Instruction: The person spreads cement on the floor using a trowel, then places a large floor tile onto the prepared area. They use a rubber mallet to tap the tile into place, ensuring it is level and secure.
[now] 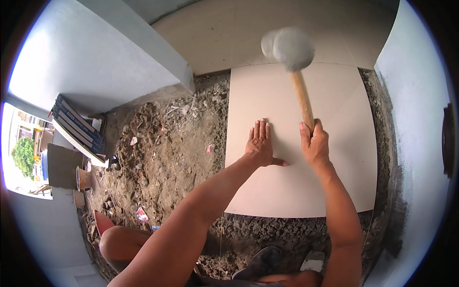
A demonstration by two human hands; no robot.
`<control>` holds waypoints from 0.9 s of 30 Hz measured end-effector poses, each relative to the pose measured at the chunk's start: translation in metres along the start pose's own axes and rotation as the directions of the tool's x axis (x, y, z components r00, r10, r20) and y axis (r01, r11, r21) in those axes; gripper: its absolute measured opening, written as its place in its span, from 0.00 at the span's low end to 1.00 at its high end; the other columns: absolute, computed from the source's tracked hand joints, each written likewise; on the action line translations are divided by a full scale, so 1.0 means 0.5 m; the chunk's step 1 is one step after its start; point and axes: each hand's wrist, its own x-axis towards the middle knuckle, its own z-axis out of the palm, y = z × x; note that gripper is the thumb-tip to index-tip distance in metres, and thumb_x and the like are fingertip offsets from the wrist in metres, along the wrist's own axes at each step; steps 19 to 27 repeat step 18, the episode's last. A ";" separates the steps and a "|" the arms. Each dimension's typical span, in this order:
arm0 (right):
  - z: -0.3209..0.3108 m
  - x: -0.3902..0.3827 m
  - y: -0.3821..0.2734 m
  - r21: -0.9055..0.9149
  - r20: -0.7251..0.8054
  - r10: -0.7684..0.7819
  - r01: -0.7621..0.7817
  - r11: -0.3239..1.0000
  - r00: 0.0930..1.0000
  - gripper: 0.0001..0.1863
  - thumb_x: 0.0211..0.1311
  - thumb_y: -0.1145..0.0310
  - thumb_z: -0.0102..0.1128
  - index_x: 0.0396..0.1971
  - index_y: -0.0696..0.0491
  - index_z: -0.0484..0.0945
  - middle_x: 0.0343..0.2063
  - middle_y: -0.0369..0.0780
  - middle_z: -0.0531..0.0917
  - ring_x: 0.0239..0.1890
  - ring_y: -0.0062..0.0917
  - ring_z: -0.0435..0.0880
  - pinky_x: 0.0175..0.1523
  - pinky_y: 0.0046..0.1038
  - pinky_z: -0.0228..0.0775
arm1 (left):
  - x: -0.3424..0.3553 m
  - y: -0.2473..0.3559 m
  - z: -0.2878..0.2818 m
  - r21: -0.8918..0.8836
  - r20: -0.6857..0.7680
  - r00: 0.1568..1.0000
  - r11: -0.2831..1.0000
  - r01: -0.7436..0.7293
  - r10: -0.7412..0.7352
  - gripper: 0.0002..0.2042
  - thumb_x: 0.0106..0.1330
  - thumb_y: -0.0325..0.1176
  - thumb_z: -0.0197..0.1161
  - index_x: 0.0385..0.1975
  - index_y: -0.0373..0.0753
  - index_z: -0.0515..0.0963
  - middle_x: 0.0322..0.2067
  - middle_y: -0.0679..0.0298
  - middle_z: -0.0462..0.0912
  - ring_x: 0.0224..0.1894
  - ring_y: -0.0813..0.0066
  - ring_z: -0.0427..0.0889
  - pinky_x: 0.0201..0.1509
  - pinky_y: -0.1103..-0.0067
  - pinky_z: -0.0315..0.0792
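Note:
A large cream floor tile [306, 191] lies on rough grey mortar, its far edge against the laid floor. My left hand [260, 146] rests flat on the tile left of its middle, fingers spread and pointing away from me. In my right hand [315, 142] is a rubber mallet [300, 91], gripped by its wooden handle. The mallet's grey head [291, 48] is raised above the tile's far part and smeared by motion. It does not appear to touch the tile.
Laid tiles [287, 19] extend beyond the far edge. Left lies rubbly soil [162, 143]; packed tile boxes [76, 124] lean by the wall. A pale wall [416, 119] bounds the right. A thin string [221, 244] runs near my foot [260, 263]. A trowel-like flat tool [313, 262] lies nearby.

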 end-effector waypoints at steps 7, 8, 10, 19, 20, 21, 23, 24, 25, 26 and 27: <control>-0.041 0.045 -0.058 -0.025 0.122 0.208 -0.207 0.978 0.970 0.23 0.72 0.52 0.53 0.29 0.60 0.71 0.14 0.42 0.74 0.14 0.32 0.72 0.24 0.35 0.66 | -0.013 -0.019 0.009 -0.006 0.005 0.999 0.999 0.033 -0.033 0.78 0.33 0.84 0.61 0.72 0.24 0.33 0.74 0.42 0.31 0.77 0.48 0.29 0.79 0.62 0.35; -0.049 0.039 -0.062 0.021 0.078 0.152 -0.154 0.988 0.985 0.22 0.72 0.53 0.53 0.29 0.59 0.71 0.14 0.41 0.73 0.14 0.30 0.71 0.23 0.33 0.65 | -0.007 -0.018 0.004 -0.008 0.009 0.999 0.999 0.035 -0.035 0.78 0.32 0.85 0.61 0.72 0.24 0.33 0.74 0.41 0.31 0.77 0.48 0.29 0.79 0.61 0.35; -0.047 0.014 -0.034 0.081 -0.048 0.029 -0.025 0.996 0.998 0.19 0.72 0.57 0.55 0.28 0.58 0.70 0.13 0.38 0.70 0.14 0.23 0.68 0.22 0.28 0.62 | 0.003 -0.016 0.000 -0.002 0.000 1.000 1.000 0.031 -0.031 0.77 0.34 0.85 0.59 0.72 0.25 0.33 0.74 0.42 0.31 0.77 0.48 0.29 0.79 0.60 0.35; -0.131 -0.181 0.192 0.242 0.011 0.440 -0.429 0.870 0.898 0.18 0.70 0.52 0.58 0.30 0.53 0.73 0.15 0.33 0.73 0.15 0.20 0.71 0.22 0.26 0.67 | 0.201 -0.092 -0.057 0.068 -0.090 0.993 0.994 0.086 -0.080 0.64 0.53 0.83 0.42 0.74 0.34 0.30 0.76 0.52 0.29 0.78 0.54 0.28 0.78 0.62 0.34; -0.131 -0.181 0.192 0.242 0.011 0.440 -0.429 0.870 0.898 0.18 0.70 0.52 0.58 0.30 0.53 0.73 0.15 0.33 0.73 0.15 0.20 0.71 0.22 0.26 0.67 | 0.201 -0.092 -0.057 0.068 -0.090 0.993 0.994 0.086 -0.080 0.64 0.53 0.83 0.42 0.74 0.34 0.30 0.76 0.52 0.29 0.78 0.54 0.28 0.78 0.62 0.34; -0.131 -0.181 0.192 0.242 0.011 0.440 -0.429 0.870 0.898 0.18 0.70 0.52 0.58 0.30 0.53 0.73 0.15 0.33 0.73 0.15 0.20 0.71 0.22 0.26 0.67 | 0.201 -0.092 -0.057 0.068 -0.090 0.993 0.994 0.086 -0.080 0.64 0.53 0.83 0.42 0.74 0.34 0.30 0.76 0.52 0.29 0.78 0.54 0.28 0.78 0.62 0.34; -0.131 -0.181 0.192 0.242 0.011 0.440 -0.429 0.870 0.898 0.18 0.70 0.52 0.58 0.30 0.53 0.73 0.15 0.33 0.73 0.15 0.20 0.71 0.22 0.26 0.67 | 0.201 -0.092 -0.057 0.068 -0.090 0.993 0.994 0.086 -0.080 0.64 0.53 0.83 0.42 0.74 0.34 0.30 0.76 0.52 0.29 0.78 0.54 0.28 0.78 0.62 0.34; -0.131 -0.181 0.192 0.242 0.011 0.440 -0.429 0.870 0.898 0.18 0.70 0.52 0.58 0.30 0.53 0.73 0.15 0.33 0.73 0.15 0.20 0.71 0.22 0.26 0.67 | 0.201 -0.092 -0.057 0.068 -0.090 0.993 0.994 0.086 -0.080 0.64 0.53 0.83 0.42 0.74 0.34 0.30 0.76 0.52 0.29 0.78 0.54 0.28 0.78 0.62 0.34; -0.131 -0.181 0.192 0.242 0.011 0.440 -0.429 0.870 0.898 0.18 0.70 0.52 0.58 0.30 0.53 0.73 0.15 0.33 0.73 0.15 0.20 0.71 0.22 0.26 0.67 | 0.201 -0.092 -0.057 0.068 -0.090 0.993 0.994 0.086 -0.080 0.64 0.53 0.83 0.42 0.74 0.34 0.30 0.76 0.52 0.29 0.78 0.54 0.28 0.78 0.62 0.34; -0.131 -0.181 0.192 0.242 0.011 0.440 -0.429 0.870 0.898 0.18 0.70 0.52 0.58 0.30 0.53 0.73 0.15 0.33 0.73 0.15 0.20 0.71 0.22 0.26 0.67 | 0.201 -0.092 -0.057 0.068 -0.090 0.993 0.994 0.086 -0.080 0.64 0.53 0.83 0.42 0.74 0.34 0.30 0.76 0.52 0.29 0.78 0.54 0.28 0.78 0.62 0.34; -0.131 -0.181 0.192 0.242 0.011 0.440 -0.429 0.870 0.898 0.18 0.70 0.52 0.58 0.30 0.53 0.73 0.15 0.33 0.73 0.15 0.20 0.71 0.22 0.26 0.67 | 0.201 -0.092 -0.057 0.068 -0.090 0.993 0.994 0.086 -0.080 0.64 0.53 0.83 0.42 0.74 0.34 0.30 0.76 0.52 0.29 0.78 0.54 0.28 0.78 0.62 0.34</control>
